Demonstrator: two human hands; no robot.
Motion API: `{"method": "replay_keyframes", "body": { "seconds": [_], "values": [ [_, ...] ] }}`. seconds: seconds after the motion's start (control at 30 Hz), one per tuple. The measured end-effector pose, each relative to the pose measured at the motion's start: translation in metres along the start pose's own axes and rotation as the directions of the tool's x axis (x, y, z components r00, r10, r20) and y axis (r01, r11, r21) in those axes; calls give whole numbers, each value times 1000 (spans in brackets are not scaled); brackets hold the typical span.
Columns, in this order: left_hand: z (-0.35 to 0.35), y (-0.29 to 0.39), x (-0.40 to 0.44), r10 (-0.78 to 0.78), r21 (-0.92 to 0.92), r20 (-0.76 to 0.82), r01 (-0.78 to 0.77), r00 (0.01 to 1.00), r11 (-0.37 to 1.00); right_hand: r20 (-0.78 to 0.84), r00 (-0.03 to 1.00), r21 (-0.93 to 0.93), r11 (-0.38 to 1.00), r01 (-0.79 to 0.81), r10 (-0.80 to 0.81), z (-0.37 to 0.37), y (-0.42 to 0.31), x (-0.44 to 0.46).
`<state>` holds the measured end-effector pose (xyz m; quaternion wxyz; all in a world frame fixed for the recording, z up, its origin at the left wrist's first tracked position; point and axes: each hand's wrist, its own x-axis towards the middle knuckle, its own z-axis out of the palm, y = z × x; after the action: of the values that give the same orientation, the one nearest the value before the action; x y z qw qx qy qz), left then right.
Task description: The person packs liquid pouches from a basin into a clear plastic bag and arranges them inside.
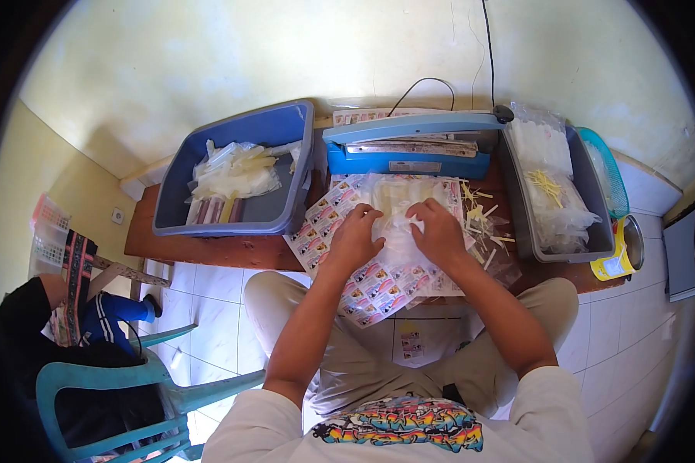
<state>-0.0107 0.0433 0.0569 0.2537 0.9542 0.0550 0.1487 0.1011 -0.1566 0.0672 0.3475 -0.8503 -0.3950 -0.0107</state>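
A clear plastic bag point(398, 231) with pale yellowish contents lies on printed label sheets in front of me. At its left side, my left hand point(355, 235) has its fingers curled onto the plastic, the thumb lower down. My right hand point(438, 231) grips the bag's right side with bent fingers and thumb. Just behind the bag stands a blue impulse sealer point(409, 164), its long arm point(417, 126) above the sealing bar. Label sheets point(324, 224) spread under and around both hands. My fingertips partly hide the bag's edges.
A blue-grey tub point(301, 166) with filled bags stands left. A grey tub point(523, 224) of plastic bags and yellow strips stands right, near a teal basket point(616, 181) and yellow can point(616, 262). Loose strips point(479, 224) litter the wooden table point(247, 251). Someone in dark clothing point(27, 332) is left, by a green chair point(104, 376).
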Motion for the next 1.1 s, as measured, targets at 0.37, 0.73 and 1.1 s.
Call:
{"method": "replay_keyframes", "body": {
  "seconds": [0.37,0.73,1.1],
  "values": [
    [19,1,18,-157,25,8,157,988,987,-8,992,5,992,-126,126,-15,42,-13],
    [9,12,10,-51,65,-21,52,998,996,-82,996,66,997,40,-34,-27,54,-24],
    [11,18,1,-86,101,94,76,992,992,-89,995,-19,999,-34,32,-52,53,-43]
  ]
}}
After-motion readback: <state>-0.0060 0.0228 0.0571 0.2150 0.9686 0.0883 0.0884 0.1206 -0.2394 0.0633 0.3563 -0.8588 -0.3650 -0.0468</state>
